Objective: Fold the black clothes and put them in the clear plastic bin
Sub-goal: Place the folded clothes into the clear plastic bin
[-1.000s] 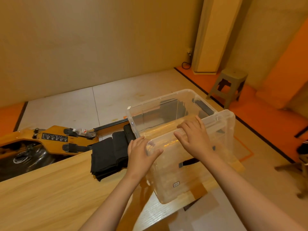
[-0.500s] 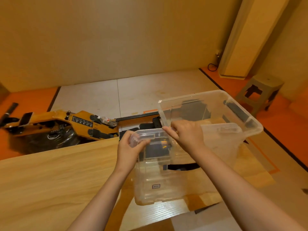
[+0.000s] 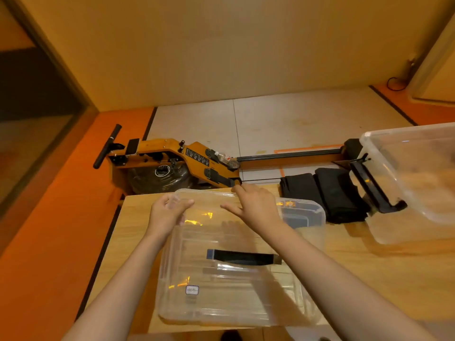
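Light wood-grain table (image 3: 369,279); its left, far and near edges are in frame, while the right side is cut off. A clear lid (image 3: 221,296) takes up the near-left part, its near rim just over the table's near edge and its far rim close to the far edge. Cannot tell if it lies fully flat. The lid has a black handle (image 3: 242,257) mid-panel and a small sticker (image 3: 192,289) near its front-left. The black clothes (image 3: 327,193), folded into two piles side by side, sit at the far edge, right of the lid. The clear plastic bin (image 3: 413,225) is toward the far right, touching the clothes, with a black latch (image 3: 376,190) on its left wall.
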